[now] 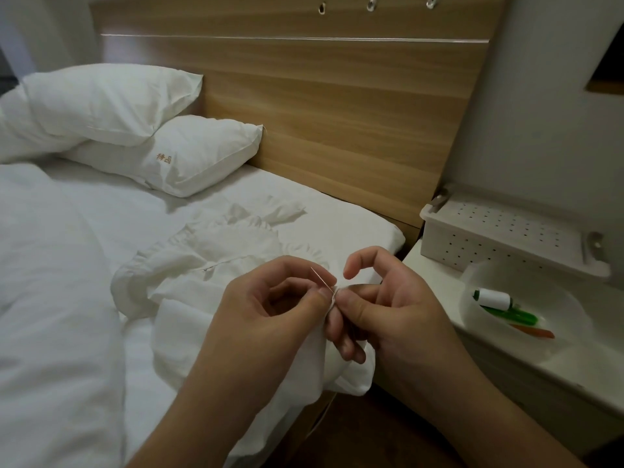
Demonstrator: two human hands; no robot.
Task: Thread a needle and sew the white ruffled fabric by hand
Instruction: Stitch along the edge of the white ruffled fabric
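- We have both hands low in the frame, meeting over the bed's near edge.
- Our left hand (270,305) pinches a fold of the white ruffled fabric (209,265) between thumb and curled fingers.
- Our right hand (381,305) pinches the same fold from the other side, index finger arched up free; its fingertips touch the left thumb.
- Needle (323,278) sticks up and to the left from the pinch point, between the two hands.
- Fabric hangs below our hands and spreads away onto the white bed sheet (101,211).
- Right of us: translucent bowl (499,342) on the nightstand (574,383), holding a white thread spool (494,297), a green tool (513,315), an orange tool (537,332).
- Behind the bowl: white perforated box (506,234).
- Far left: two white pillows (189,157), stacked against the wooden headboard (337,106).
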